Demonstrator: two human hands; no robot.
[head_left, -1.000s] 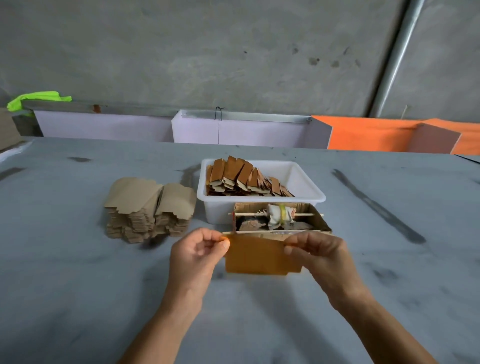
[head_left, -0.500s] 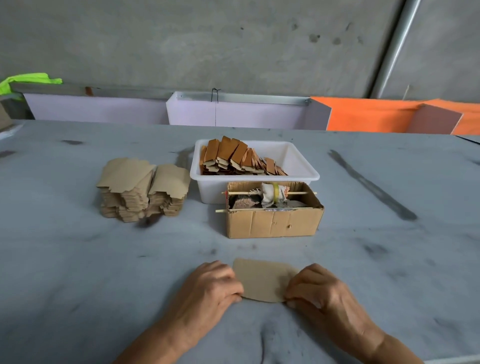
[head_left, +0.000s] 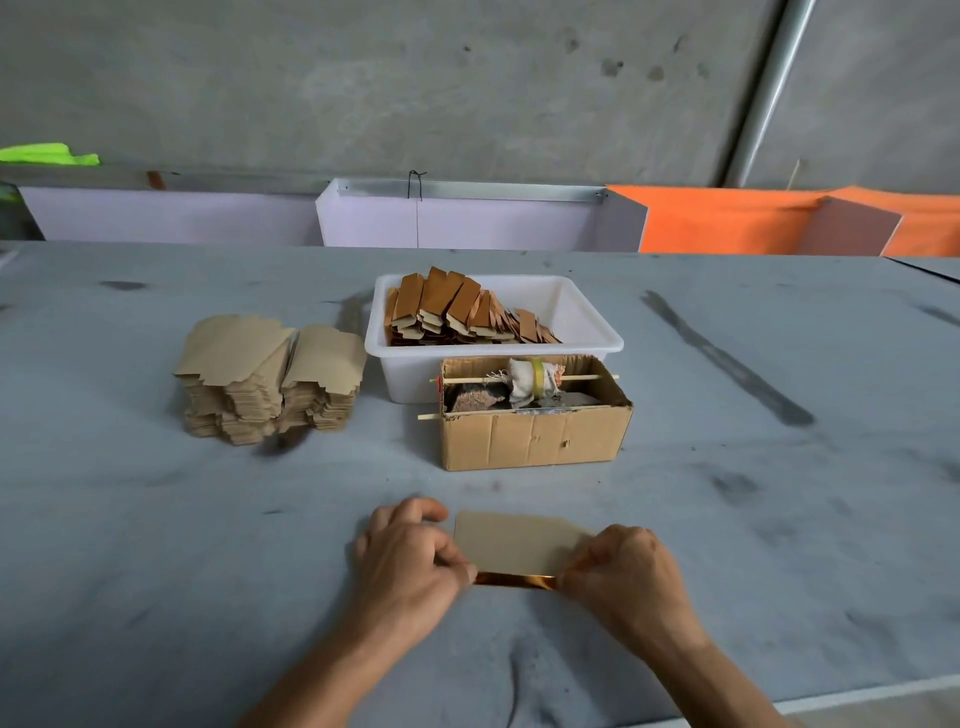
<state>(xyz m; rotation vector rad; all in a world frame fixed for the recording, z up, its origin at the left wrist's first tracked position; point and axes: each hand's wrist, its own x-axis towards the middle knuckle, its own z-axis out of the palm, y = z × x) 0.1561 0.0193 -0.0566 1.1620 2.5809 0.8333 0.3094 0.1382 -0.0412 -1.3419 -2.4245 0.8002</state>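
Near the front edge of the bench (head_left: 156, 545), a matt grey, smudged and streaked surface, your left hand (head_left: 410, 561) and right hand (head_left: 628, 577) rest with fingers curled, each pinching one near corner of the card blank (head_left: 514, 543). The card blank lies flat between both hands, about midway along the front edge: thin, tan and smooth, with its far corners clipped. Its near margin is turned up as a narrow flap (head_left: 514, 580) showing a glossy copper-gold face. Farther in, at the bench's centre, stands a small corrugated cardboard box (head_left: 535, 439), open-topped and creased. A thin wooden stick (head_left: 582, 378) lies across its opening, carrying a frayed white cloth roll (head_left: 527, 382) bound with a yellow band. Touching the box's far side is a white plastic tub (head_left: 582, 312), rectangular with a rolled rim, holding folded brown card pieces (head_left: 452, 312) leaning in overlapping rows. Left of the tub, apart from it, sits a stack of flat kraft blanks (head_left: 270, 379) with ragged, stepped edges. Along the bench's far edge stand lilac panels (head_left: 467, 223) and orange panels (head_left: 727, 223). Behind them rises a rough, stained concrete wall (head_left: 363, 78) with a slanting metal pipe (head_left: 769, 93).
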